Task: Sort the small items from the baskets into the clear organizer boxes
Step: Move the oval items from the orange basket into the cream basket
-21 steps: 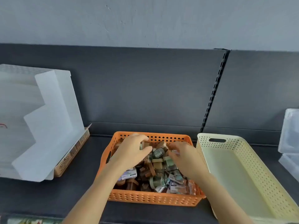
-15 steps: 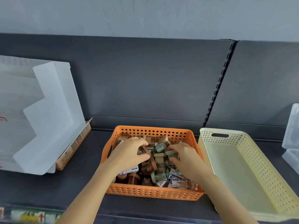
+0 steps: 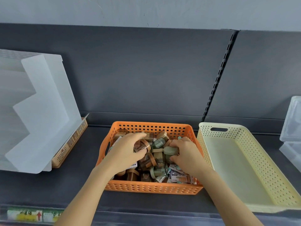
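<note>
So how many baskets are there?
2. The orange basket, in the middle, holds small items; there the left hand grips a brown item, the right hand a green item. The yellow basket, to its right, is empty.

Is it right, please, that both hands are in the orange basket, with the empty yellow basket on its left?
Not quite: the head view shows the empty yellow basket right of the orange basket. The left hand and right hand are in the orange one.
</note>
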{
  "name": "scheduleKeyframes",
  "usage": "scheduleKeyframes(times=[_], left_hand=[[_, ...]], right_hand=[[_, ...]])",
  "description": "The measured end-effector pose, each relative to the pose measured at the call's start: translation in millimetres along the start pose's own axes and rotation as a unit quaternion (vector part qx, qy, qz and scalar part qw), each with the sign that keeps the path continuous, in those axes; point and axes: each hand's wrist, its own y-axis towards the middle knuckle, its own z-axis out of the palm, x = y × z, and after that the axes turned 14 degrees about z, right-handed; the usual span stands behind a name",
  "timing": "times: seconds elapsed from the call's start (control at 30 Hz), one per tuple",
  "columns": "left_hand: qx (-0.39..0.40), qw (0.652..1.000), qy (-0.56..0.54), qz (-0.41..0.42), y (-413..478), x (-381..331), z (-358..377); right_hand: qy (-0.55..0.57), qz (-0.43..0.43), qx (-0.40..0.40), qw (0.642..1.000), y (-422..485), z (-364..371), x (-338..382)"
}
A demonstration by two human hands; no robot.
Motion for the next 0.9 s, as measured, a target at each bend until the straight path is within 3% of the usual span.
scheduleKeyframes(times=[0.3,0.43,0.67,0.8,0.9], left_hand=[[-0.087,0.995,-0.031,-0.023,-21,10,-14],[-0.077,0.995,-0.052,-0.034,-25,10,-14],[0.072,0.997,-0.030,0.001,-14,-5,-4],[0.155,0.988,-0.023,0.014,-1,-6,1],[0.174,0.984,-0.011,0.018,4,-7,4]], right_hand=[[0.109,-0.007,0.000,0.994,-9,-2,13],[0.098,-0.007,0.021,0.995,-10,5,20],[0.153,0.050,-0.046,0.986,-13,6,14],[0.161,0.059,-0.025,0.985,-18,11,3],[0.165,0.068,-0.026,0.984,-25,12,-1]])
